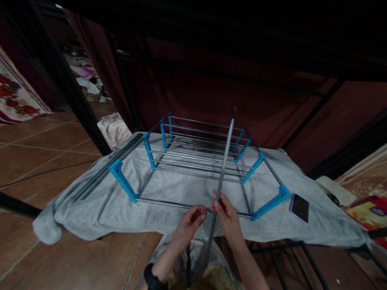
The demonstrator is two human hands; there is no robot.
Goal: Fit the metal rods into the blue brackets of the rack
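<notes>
My right hand (226,217) is closed around a long grey metal tube (225,161), which slants up and away from my lap. Just left of the tube, my left hand (191,225) has its fingers curled and the thumb near the fingertips; whatever it may pinch is too small or hidden to make out. Beyond both hands lies a partly assembled rack, its blue plastic brackets (123,182) joined by metal tubes. The rack's nearest crossbar (169,202) passes just behind my hands.
A grey blanket (115,219) covers the surface under the rack. Loose tubes (105,173) lie along its left side. A phone (299,208) rests right of the rack. A dark post (75,92) stands at left, and a dark red curtain (193,88) hangs behind.
</notes>
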